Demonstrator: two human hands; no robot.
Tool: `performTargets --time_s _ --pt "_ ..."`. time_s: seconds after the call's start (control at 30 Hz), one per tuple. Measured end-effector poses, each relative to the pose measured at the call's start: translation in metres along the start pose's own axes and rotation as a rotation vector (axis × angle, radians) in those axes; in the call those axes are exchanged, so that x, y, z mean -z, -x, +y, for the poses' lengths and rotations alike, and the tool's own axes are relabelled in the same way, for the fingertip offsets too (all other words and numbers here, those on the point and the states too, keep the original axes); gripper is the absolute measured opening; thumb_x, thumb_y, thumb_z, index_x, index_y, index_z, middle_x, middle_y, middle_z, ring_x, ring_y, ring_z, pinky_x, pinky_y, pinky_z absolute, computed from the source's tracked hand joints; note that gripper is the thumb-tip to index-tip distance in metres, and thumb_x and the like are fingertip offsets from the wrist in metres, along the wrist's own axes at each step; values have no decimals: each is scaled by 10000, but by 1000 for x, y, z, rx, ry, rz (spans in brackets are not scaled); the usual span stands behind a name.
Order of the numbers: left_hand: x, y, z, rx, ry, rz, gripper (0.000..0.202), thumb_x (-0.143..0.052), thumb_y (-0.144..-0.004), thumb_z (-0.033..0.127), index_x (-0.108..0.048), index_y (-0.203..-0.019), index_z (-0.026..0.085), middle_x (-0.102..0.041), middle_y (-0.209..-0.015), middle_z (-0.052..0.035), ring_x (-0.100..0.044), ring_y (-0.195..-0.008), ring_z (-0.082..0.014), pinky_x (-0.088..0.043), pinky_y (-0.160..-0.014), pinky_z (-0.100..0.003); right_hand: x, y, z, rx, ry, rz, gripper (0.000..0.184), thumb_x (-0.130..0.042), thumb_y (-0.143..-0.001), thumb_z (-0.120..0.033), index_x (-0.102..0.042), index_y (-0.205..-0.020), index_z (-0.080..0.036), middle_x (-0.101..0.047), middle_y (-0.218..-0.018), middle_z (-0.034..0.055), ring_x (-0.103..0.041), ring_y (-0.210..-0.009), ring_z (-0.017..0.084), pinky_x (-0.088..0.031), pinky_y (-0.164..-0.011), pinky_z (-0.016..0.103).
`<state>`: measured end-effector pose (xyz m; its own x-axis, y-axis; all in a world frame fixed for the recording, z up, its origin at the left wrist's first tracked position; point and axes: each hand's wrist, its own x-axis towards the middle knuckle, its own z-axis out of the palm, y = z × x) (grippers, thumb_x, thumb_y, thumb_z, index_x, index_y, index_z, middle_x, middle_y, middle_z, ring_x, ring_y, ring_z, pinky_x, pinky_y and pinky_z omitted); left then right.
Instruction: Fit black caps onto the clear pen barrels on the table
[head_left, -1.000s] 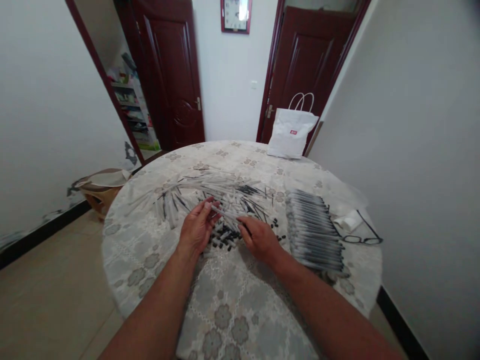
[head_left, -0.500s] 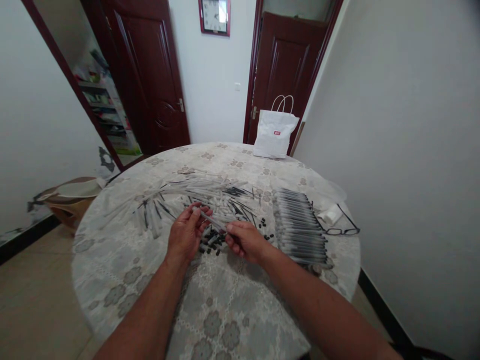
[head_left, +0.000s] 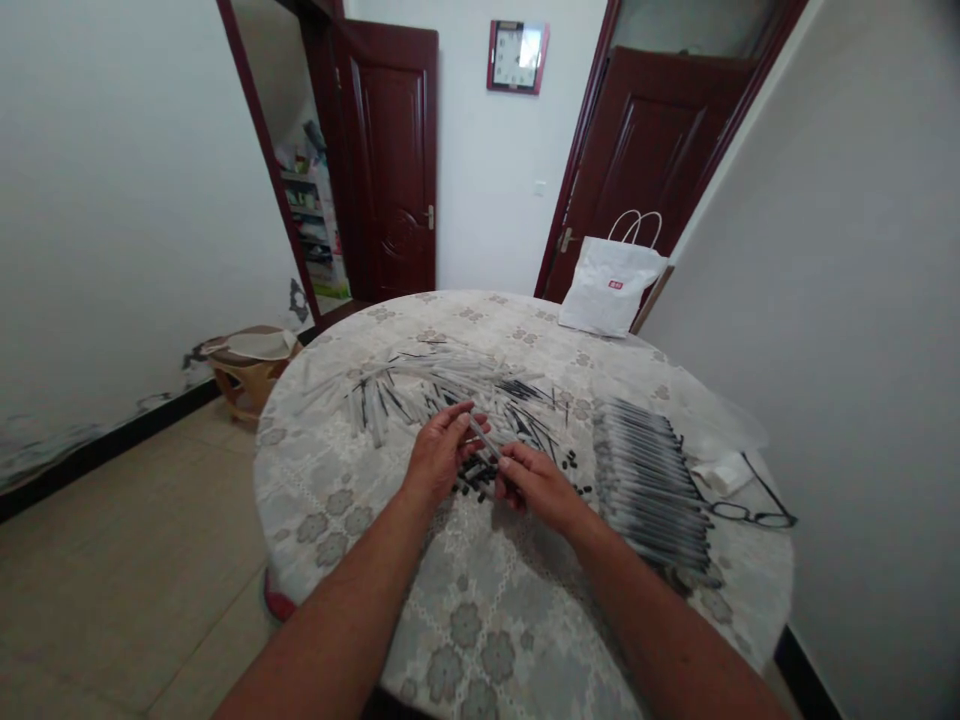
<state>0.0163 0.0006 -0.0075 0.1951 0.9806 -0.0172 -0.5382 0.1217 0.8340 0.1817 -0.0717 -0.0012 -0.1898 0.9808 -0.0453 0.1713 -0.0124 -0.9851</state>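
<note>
thin tube [head_left: 483,434] in the fingers [head_left: 519,466], white bag [head_left: 611,290] beyond, contents unseen

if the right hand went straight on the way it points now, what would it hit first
Probably the left hand, at the other end of the thin tube both hold. The small black pieces seem to lie lower, on the table, though one view leaves depth unclear.

Loose tubes [head_left: 450,365] on surface [head_left: 465,570] beyond left hand [head_left: 442,448] and right hand [head_left: 536,485]; caps [head_left: 480,472] beneath both; tube stack [head_left: 652,490] right of caps; glasses [head_left: 750,517] right of stack; bag [head_left: 609,300] at far edge, before door [head_left: 667,150]; stool [head_left: 255,380] on floor [head_left: 165,540], left of surface
</note>
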Motion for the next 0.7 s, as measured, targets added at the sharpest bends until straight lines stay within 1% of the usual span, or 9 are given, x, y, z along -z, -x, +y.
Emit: performTargets --time_s 0.07,0.17,0.23,0.3,0.33,0.4,0.5,0.6,0.7 --pt "2 -2 0 -9 -1 31 371 -762 -829 329 -674 -1145 154 -756 -1060 -126 -741 -916 -203 -587 -700 -276 6 4 -8 67 207 15 206 -491 -977 -360 -607 -909 -204 -681 -732 -14 -573 -570 124 -429 -533 234" --pt "6 -7 1 -30 -6 101 368 -787 -792 339 -681 -1092 156 -753 -1003 -95 -731 -847 -174 -552 -610 -220 26 13 -23 246 597 85 153 -561 -945 -251 -704 -917 -204 -703 -864 24 -644 -825 167 -485 -754 279" --pt "9 -10 0 -39 -1 130 366 -797 -770 355 -681 -1048 147 -747 -941 -82 -722 -796 -171 -577 -631 -254 52 19 -34 313 795 165 169 -587 -943 -232 -743 -999 -201 -703 -941 53 -643 -938 188 -478 -859 300" --pt "12 -13 -1 -59 -65 159 354 -788 -766 368 -683 -1019 144 -741 -899 -73 -704 -737 -164 -588 -632 -282 86 25 -41 294 968 273 212 -570 -960 -227 -751 -1064 -186 -705 -995 79 -638 -978 196 -465 -912 301" --pt "13 -13 -1 -73 -128 170 343 -775 -772 372 -686 -1013 145 -740 -883 -72 -693 -710 -162 -583 -616 -283 105 27 -43 253 1070 328 229 -563 -965 -225 -750 -1088 -176 -708 -1036 95 -633 -1018 205 -450 -952 303" --pt "14 -12 -1 -98 -308 170 309 -739 -792 369 -696 -1008 151 -745 -861 -72 -673 -668 -164 -550 -570 -265 144 30 -42 78 1271 463 246 -562 -963 -227 -757 -1095 -156 -714 -1061 126 -632 -1039 228 -433 -971 310" --pt "13 -9 0 -185 -643 125 243 -686 -828 357 -726 -986 177 -757 -857 -66 -669 -680 -181 -514 -583 -262 193 33 -33 -210 1492 523 291 -530 -979 -240 -752 -1160 -184 -715 -1135 140 -623 -1090 255 -435 -944 323" --pt "13 -4 2 -352 -890 90 202 -647 -867 351 -748 -981 217 -770 -882 -52 -691 -792 -213 -514 -719 -293 220 34 -20 -347 1609 487 310 -505 -988 -246 -753 -1173 -222 -703 -1186 134 -611 -1120 274 -449 -892 335" --pt "13 -1 3 -443 -966 86 190 -628 -888 342 -753 -991 243 -774 -894 -43 -697 -845 -231 -497 -802 -311 229 35 -10 -384 1627 460 310 -504 -986 -244 -761 -1158 -236 -702 -1181 136 -610 -1126 274 -452 -874 334"
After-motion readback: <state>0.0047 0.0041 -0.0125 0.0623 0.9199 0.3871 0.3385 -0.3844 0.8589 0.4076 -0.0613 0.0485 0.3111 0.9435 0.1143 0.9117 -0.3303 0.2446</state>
